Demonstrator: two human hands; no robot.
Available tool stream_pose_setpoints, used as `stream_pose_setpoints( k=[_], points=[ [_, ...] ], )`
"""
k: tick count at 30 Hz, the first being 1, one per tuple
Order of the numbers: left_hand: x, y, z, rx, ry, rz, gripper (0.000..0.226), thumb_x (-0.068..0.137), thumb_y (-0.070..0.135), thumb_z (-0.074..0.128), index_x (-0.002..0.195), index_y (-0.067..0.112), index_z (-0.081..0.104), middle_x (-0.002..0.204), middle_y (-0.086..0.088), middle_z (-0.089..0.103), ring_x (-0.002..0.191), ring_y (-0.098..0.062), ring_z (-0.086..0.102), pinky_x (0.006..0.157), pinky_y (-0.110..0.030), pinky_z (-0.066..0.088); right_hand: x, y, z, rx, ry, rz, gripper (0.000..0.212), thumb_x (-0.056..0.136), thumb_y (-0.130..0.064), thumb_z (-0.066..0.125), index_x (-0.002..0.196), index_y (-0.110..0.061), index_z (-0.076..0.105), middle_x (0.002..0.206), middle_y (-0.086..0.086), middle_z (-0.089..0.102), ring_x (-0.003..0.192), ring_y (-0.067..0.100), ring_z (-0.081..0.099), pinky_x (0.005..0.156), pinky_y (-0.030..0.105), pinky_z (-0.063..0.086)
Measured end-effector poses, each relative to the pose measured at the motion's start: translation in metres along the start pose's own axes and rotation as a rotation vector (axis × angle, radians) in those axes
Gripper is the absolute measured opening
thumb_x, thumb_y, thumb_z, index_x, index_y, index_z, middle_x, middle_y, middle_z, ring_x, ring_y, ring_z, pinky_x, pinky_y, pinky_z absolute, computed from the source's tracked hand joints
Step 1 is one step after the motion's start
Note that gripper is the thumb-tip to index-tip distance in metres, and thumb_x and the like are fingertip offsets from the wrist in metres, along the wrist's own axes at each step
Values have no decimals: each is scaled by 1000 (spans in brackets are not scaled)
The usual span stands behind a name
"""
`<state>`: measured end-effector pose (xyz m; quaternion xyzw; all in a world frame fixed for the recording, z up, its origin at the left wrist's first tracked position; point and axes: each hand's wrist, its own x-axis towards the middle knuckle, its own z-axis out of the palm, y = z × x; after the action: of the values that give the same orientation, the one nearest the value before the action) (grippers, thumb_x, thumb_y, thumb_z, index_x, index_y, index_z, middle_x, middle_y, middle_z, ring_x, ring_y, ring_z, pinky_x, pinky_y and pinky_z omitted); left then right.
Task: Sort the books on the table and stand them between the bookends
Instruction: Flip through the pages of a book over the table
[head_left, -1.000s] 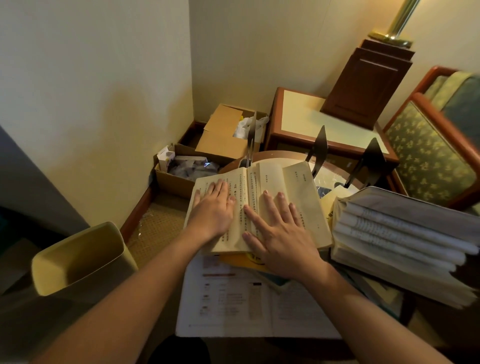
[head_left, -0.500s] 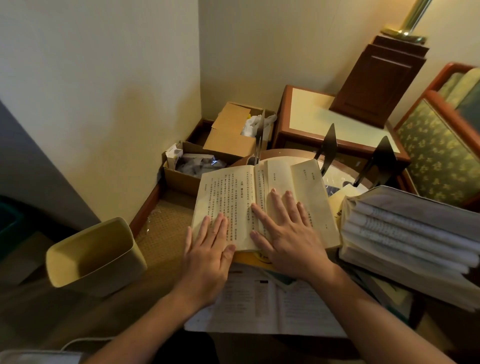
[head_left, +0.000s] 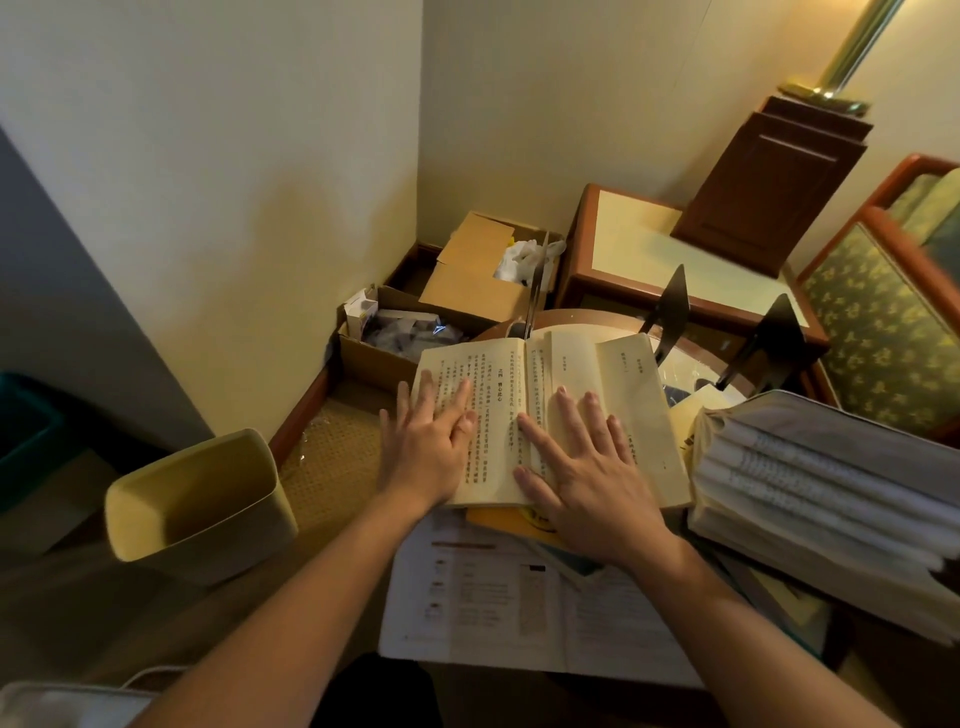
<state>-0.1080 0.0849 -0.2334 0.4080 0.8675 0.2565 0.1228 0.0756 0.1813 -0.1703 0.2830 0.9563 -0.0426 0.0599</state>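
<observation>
1. While I only have the head cam to go on, it gives a clear look at the open book (head_left: 631, 400). It lies pages up on a pile on the table (head_left: 587, 315), w/ columns of print on the left page.
2. My read on the left hand (head_left: 426, 452): palm down on the outer part of the left page, fingers straight & close together. The outer ones reach past the page edge. Fingertips are blurred. It grips nothing, just rests flat.
3. The right hand (head_left: 592, 478) is palm down on the right-side pages, fingers spread wide, index finger next to the gutter. Nothing is pinched or held here either.
4. Under the open book an orange-yellow cover (head_left: 493, 521) sticks out at the near edge. Below that a white printed sheet (head_left: 519, 608) spreads toward me.
5. Two black bookends (head_left: 670, 306) stand upright on the far side of the table, behind the book & apart from each other.
6. A stack of books (head_left: 831, 493) sits right of the open book, page edges facing me. Touching or just beside it, I can't tell.
7. Off the table: a cream bin (head_left: 197, 509) on the floor at left & cardboard boxes (head_left: 467, 275) in the corner. A wooden side table (head_left: 649, 244) is behind the bookends, w/ a patterned chair (head_left: 883, 353) at far right.
</observation>
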Motion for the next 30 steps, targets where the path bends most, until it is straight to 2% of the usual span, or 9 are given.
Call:
stream_pose_setpoints(
  k=[4, 7, 14, 17, 19, 21, 22, 25, 30],
  points=[
    [-17, -5, 5, -126, 55, -83, 57, 100, 62, 31, 154, 49, 19, 168, -3, -5, 153, -35, -4, 121, -60, 16, 0, -1, 1, 22, 2, 7, 66, 95, -75, 12, 151, -53, -14, 160, -3, -34, 142, 24, -41, 120, 49, -19],
    [-25, -6, 6, -218, 70, -200, 71, 91, 74, 36, 155, 45, 21, 168, -6, -2, 150, -40, 16, 111, -61, 37, 2, -3, 4, 90, 22, 48, 74, 91, -79, 20, 153, -51, -11, 160, -5, -35, 142, 21, -41, 120, 48, -18],
    [-35, -3, -4, -378, 187, -192, 75, 88, 64, 59, 151, 28, 40, 144, 1, 50, 120, -16, 55, 96, -43, 54, 4, -15, -2, 454, 93, 255, 106, 89, -60, 58, 148, -46, -28, 161, -1, -32, 142, 22, -36, 114, 43, -20],
    [-37, -3, -15, -410, 204, -175, 73, 86, 52, 70, 148, 23, 45, 138, 4, 56, 114, -10, 57, 84, -25, 54, 5, -13, -7, 635, 99, 304, 106, 90, -45, 65, 154, -41, -18, 165, -5, -16, 150, 26, -22, 119, 51, -10],
    [-38, -3, -20, -423, 224, -176, 75, 83, 51, 74, 147, 24, 46, 133, 4, 61, 110, -11, 61, 80, -28, 59, 6, -12, -11, 764, 143, 342, 107, 82, -45, 67, 156, -41, -11, 166, -5, 4, 153, 30, 7, 121, 61, 17],
    [-39, -1, -26, -432, 242, -185, 76, 82, 49, 76, 148, 24, 45, 127, 3, 65, 103, -11, 65, 76, -30, 61, 5, -11, -18, 954, 152, 405, 107, 76, -49, 67, 153, -49, -7, 162, -3, 20, 139, 30, 41, 99, 54, 52],
    [-39, 0, -29, -439, 250, -186, 76, 82, 47, 77, 148, 24, 45, 125, 2, 66, 101, -11, 66, 74, -30, 62, 3, -11, -22, 1045, 153, 412, 102, 81, -43, 67, 154, -48, -4, 159, -1, 28, 127, 26, 54, 82, 41, 61],
    [-40, 3, -38, -465, 273, -168, 71, 85, 38, 76, 148, 24, 46, 127, 0, 65, 100, -12, 68, 70, -27, 62, -2, -12, -34, 1082, 218, 382, 74, 98, -21, 58, 157, -37, 15, 146, 3, 46, 97, 7, 62, 51, 11, 51],
    [-41, 7, -55, -637, 282, -142, 52, 98, 18, 61, 147, 29, 46, 132, 1, 63, 105, -10, 65, 73, -29, 62, -6, -26, -64, 1033, 272, 313, 63, 100, -26, 55, 156, -32, 25, 143, 5, 52, 88, -1, 57, 47, 12, 48]
  ],
)
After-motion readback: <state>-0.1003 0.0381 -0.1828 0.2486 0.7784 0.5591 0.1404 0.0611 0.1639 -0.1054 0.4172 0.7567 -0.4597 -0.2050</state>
